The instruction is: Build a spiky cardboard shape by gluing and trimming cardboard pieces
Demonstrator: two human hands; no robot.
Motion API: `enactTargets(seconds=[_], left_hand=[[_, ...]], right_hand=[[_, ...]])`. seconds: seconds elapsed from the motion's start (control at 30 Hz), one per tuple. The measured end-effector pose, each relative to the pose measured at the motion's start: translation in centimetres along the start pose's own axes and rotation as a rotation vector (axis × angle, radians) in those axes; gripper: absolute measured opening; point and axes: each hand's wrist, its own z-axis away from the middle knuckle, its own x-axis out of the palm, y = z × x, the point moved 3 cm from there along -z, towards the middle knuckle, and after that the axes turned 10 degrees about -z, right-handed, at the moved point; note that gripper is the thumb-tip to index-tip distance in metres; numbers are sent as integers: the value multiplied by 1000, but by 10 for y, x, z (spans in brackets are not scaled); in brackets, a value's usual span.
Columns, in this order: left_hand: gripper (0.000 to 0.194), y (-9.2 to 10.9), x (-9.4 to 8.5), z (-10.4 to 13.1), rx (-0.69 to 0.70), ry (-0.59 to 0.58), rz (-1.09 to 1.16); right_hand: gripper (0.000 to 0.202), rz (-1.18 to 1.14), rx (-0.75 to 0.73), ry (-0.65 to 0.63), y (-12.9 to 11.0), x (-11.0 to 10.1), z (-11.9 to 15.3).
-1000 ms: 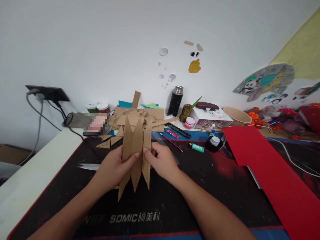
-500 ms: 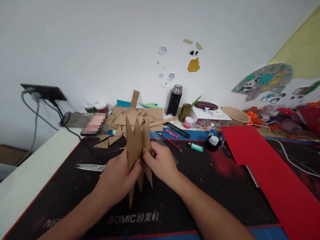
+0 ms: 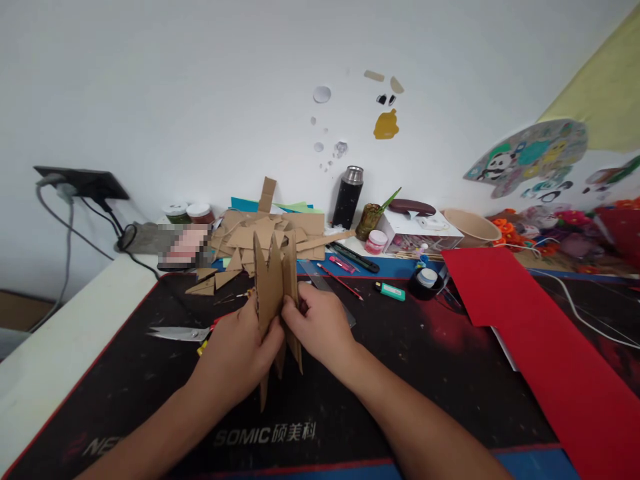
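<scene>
Several spiky cut cardboard pieces (image 3: 269, 287) stand upright between my hands, above the black desk mat (image 3: 400, 393). My left hand (image 3: 243, 347) grips their left side, its thumb on the front face. On the right, my right hand (image 3: 317, 320) pinches the folded or layered right part, thumb in front and fingers partly hidden behind it. The points stick up at the top and down at the bottom. Scissors (image 3: 183, 333) lie left of my left hand, their handles partly hidden by it.
Cardboard scraps (image 3: 240, 237) are heaped behind my hands. A black thermos (image 3: 349, 197), a box cutter (image 3: 354, 257), a red pencil (image 3: 340, 281), a green lighter (image 3: 391, 292) and a clear ruler (image 3: 325, 287) lie or stand beyond. Red sheets (image 3: 525, 333) cover the right side.
The view has shifted slightly. Both hands keep their grip on the cardboard, whose pieces have turned a little and look slightly closer together. More of the scissors' handles shows.
</scene>
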Motion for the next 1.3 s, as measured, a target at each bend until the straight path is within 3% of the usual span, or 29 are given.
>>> enactTargets(seconds=[0.57, 1.0, 1.3], left_hand=[[16, 3, 0, 0, -13, 38, -20], [20, 2, 1, 0, -61, -12, -62], [21, -2, 2, -1, -23, 34, 38]], right_hand=[[19, 81, 28, -6, -10, -2, 4], [18, 130, 31, -2, -11, 0, 3], [20, 33, 29, 19, -6, -1, 3]])
